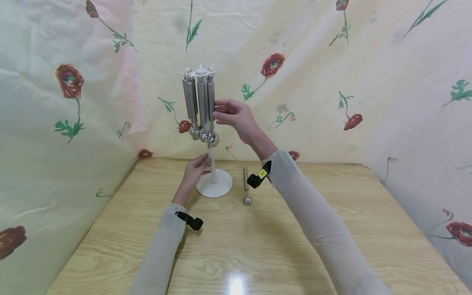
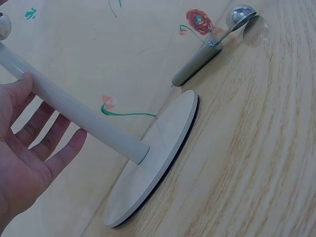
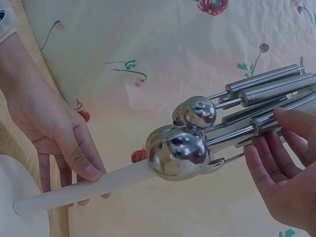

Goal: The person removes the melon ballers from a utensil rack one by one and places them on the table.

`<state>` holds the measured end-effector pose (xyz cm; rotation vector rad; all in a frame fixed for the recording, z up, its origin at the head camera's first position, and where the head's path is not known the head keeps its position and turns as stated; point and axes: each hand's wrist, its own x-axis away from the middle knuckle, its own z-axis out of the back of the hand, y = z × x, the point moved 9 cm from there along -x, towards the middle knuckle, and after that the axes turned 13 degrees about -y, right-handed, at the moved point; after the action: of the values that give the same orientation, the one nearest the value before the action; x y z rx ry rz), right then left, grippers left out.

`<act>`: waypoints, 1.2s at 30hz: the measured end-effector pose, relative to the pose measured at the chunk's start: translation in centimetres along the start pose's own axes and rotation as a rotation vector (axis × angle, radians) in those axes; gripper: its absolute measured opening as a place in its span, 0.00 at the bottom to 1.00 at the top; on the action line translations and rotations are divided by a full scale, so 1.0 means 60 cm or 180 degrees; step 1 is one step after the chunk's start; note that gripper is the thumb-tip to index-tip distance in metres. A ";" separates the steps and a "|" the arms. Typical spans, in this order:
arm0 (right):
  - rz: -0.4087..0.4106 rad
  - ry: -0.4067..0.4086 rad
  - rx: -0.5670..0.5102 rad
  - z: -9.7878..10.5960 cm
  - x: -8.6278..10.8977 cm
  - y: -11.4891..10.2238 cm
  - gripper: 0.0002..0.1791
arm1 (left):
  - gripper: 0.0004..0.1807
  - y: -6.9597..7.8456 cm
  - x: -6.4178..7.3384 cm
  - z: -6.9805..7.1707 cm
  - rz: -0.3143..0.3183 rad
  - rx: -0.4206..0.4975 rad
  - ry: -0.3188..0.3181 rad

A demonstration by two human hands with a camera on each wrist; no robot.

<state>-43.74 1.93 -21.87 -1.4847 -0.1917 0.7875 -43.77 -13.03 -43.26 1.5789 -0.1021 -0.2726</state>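
A white stand [image 1: 211, 164] with a round base [image 1: 217, 191] rises from the table. Around its top hang several metal scoops [image 1: 189, 98], handles up, with shiny round bowls below. My left hand [image 1: 192, 174] holds the pole low down; in the right wrist view the thumb lies along the near side of the pole and the fingers pass behind. Up at the right of the rack, my right hand [image 1: 236, 116] pinches the handle of one scoop [image 3: 266, 122] between thumb and fingers. The hook end of this scoop falls out of the right wrist view.
One loose scoop [image 1: 246, 182] lies on the wooden table [image 1: 332, 217], just right of the base, bowl toward me. Behind the table and at both sides hangs a cloth [image 1: 147, 82] with red flowers. The stand is near the table's back edge.
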 end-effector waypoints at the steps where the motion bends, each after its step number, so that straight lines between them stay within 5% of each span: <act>1: -0.0005 0.0015 0.0001 0.000 -0.001 0.001 0.21 | 0.25 0.000 0.000 0.000 0.0003 0.0002 0.0002; 36: 0.0266 0.0086 0.0168 0.007 0.010 -0.016 0.19 | 0.25 0.005 0.001 0.002 0.0022 -0.0122 -0.0070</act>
<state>-43.18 2.72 -21.14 -1.4601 -0.0885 0.8332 -43.71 -13.15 -43.00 1.5376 -0.1188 -0.2851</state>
